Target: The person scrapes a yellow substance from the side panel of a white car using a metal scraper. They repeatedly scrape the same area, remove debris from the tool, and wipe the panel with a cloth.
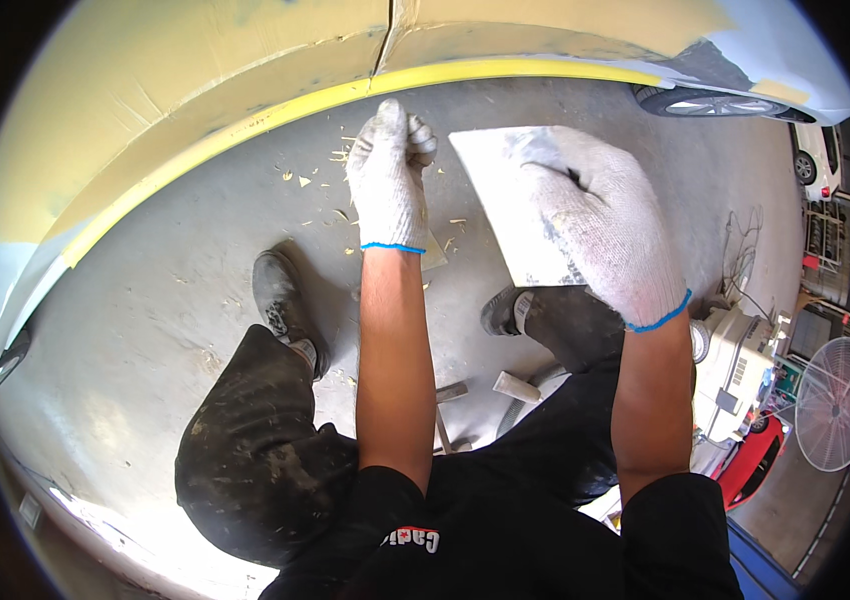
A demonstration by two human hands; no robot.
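Observation:
My left hand (391, 165), in a white knit glove with a blue cuff, is closed with its thumb laid along the top. Whatever it may hold is hidden by the fingers. It hovers just short of the yellow strip (295, 106) along the lower edge of a car's side (195, 70), which is coated tan. My gloved right hand (610, 205) grips a flat white board (510, 205) with grey smears. The thumb lies over the board's face, and the other fingers are behind it. Board and left hand are apart.
Pale yellowish scraps (340, 213) litter the grey floor below my left hand. A car wheel (710, 103) stands at the far right. Between my legs lie hammer-like tools (452, 391). To the right are a white machine (740, 370), loose wire and a round fan (838, 404).

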